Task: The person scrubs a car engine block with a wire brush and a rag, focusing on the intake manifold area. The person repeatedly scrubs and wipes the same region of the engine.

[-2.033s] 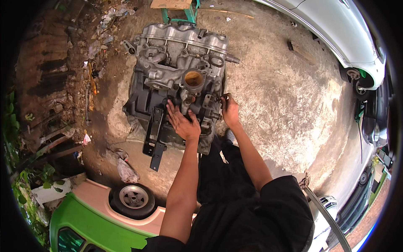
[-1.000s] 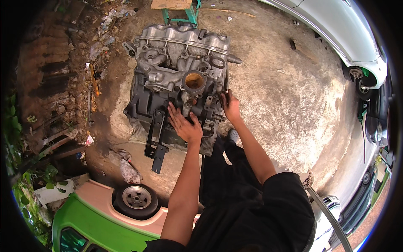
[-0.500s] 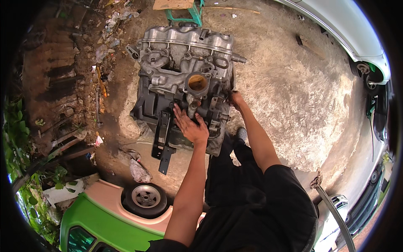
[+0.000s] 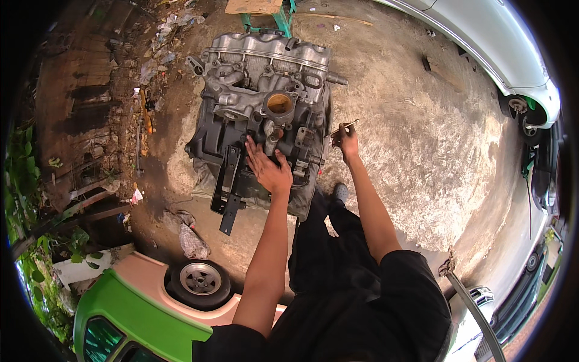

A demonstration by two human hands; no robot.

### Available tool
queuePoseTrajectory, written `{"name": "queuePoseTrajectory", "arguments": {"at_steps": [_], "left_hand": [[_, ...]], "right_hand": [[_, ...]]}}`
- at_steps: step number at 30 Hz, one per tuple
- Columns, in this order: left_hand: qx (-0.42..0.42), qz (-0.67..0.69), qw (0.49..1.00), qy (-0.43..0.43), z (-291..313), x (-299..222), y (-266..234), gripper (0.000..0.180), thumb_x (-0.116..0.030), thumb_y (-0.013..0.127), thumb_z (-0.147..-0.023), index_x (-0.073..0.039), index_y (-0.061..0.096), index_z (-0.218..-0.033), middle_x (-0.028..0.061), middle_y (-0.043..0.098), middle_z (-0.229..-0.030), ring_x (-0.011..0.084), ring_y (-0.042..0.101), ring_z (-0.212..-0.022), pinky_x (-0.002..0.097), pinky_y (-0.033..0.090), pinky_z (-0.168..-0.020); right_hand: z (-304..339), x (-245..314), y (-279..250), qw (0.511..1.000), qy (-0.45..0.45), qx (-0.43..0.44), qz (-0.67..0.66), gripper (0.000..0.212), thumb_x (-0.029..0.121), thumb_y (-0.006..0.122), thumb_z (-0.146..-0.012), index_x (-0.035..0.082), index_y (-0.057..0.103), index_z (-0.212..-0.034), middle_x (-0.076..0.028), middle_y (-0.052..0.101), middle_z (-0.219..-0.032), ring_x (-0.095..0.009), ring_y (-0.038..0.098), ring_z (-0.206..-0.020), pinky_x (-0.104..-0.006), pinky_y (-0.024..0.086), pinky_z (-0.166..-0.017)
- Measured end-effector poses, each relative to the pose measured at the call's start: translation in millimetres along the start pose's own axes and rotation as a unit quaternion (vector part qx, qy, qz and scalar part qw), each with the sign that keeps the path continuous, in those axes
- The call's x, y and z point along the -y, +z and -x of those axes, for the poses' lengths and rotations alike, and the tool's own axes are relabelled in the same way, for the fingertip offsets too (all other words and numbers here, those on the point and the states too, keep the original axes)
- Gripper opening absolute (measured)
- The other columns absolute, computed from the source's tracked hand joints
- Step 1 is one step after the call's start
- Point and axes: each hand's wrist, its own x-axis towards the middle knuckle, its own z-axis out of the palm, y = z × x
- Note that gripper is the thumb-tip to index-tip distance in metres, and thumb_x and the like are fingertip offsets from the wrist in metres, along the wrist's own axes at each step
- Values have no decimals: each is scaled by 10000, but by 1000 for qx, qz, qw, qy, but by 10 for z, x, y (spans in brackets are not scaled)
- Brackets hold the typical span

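A car engine, grey metal with a ribbed cover and a round intake opening, stands in front of me. My left hand lies on its near side with the fingers stretched out, beside a black metal bracket that sticks out toward me. Off the engine's right side, my right hand is closed on a slim metal wrench. The wrench points up and to the right, apart from the engine. The fingers hide part of its length.
A stool with a teal frame stands beyond the engine. Behind me on the left is a green and pink car body with a wheel. A pale car is at the far right. Litter and a crumpled rag lie on the ground.
My right hand has drawn away from the engine's right side, and the wrench in it has come into view. My left hand stays on the engine. The view has shifted slightly.
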Motion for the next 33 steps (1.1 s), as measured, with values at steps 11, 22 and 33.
{"name": "queuePoseTrajectory", "arguments": {"at_steps": [11,22,33], "left_hand": [[81,44,970,224,67,59,-159,500,-225,500,-913,-207,440,-1409,175,310,-1520,348,292,-1419,582,185,-1160],[120,-6,965,232,52,192,-117,552,-289,474,-908,-346,439,-1456,105,252,-1582,310,259,-1444,546,220,-1163],[111,-11,963,245,33,241,-98,517,-320,489,-894,-238,525,-1403,102,332,-1542,298,281,-1429,557,258,-1142]], "right_hand": [[514,308,-184,999,-3,2,52,241,222,602,-977,4,501,-954,-97,582,-602,-140,480,-407,-300,367,-388],[444,72,41,989,-117,11,85,180,151,577,-979,-27,603,-990,-93,649,-649,-144,623,-543,-292,491,-496],[664,71,168,892,-286,22,350,146,105,566,-964,-31,552,-1013,-170,711,-799,-300,714,-722,-372,550,-630]]}}
